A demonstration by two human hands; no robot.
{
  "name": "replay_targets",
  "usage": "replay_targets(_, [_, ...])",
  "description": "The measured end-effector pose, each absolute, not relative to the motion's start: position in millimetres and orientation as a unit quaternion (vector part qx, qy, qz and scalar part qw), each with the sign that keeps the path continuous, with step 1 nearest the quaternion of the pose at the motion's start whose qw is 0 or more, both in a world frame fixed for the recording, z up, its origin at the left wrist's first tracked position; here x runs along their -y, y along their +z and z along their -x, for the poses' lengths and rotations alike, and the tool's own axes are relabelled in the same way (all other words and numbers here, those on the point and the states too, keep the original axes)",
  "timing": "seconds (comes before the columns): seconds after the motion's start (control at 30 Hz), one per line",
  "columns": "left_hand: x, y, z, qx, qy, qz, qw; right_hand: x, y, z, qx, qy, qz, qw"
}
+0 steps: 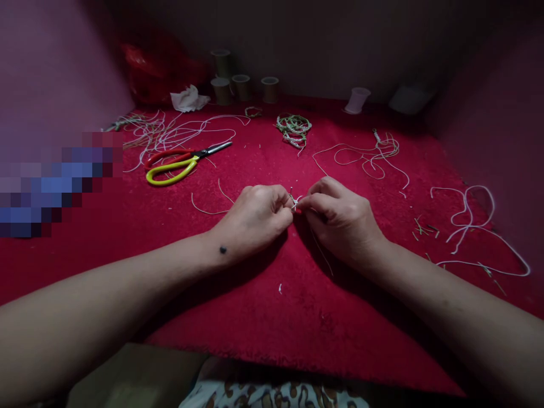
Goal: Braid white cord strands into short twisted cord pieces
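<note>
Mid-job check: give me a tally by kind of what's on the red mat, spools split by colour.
Tan spools: 4
White spool: 1
Scissors: 1
Crumpled tissue: 1
Green-and-white cord bundle: 1
Knotted cord, pinched between left hand and right hand: 1
Total: 9, loose cords left out as too tangled to count

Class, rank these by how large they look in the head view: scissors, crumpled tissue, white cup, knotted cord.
1. scissors, clearly largest.
2. crumpled tissue and white cup: near alike, both far back, so unranked.
3. knotted cord, smallest, though nearest the camera.
</note>
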State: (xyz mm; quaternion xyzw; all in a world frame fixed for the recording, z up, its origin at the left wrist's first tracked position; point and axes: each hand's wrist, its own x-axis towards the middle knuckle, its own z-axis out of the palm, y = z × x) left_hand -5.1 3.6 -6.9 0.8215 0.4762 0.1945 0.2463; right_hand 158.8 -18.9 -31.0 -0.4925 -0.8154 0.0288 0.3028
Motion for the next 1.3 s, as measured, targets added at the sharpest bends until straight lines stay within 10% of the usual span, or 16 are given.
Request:
replay_targets(0.8, [-12,-3,6,-0.489,0.132,-0.83,0.234,7,-7,-158,0.912,-0.052,0.405,0.041])
replay_targets(1.3, [-11,-4,8,-0.454,0.127,-0.848,0.243,14,-17,-158,0.843,0.043,0.503,0.189])
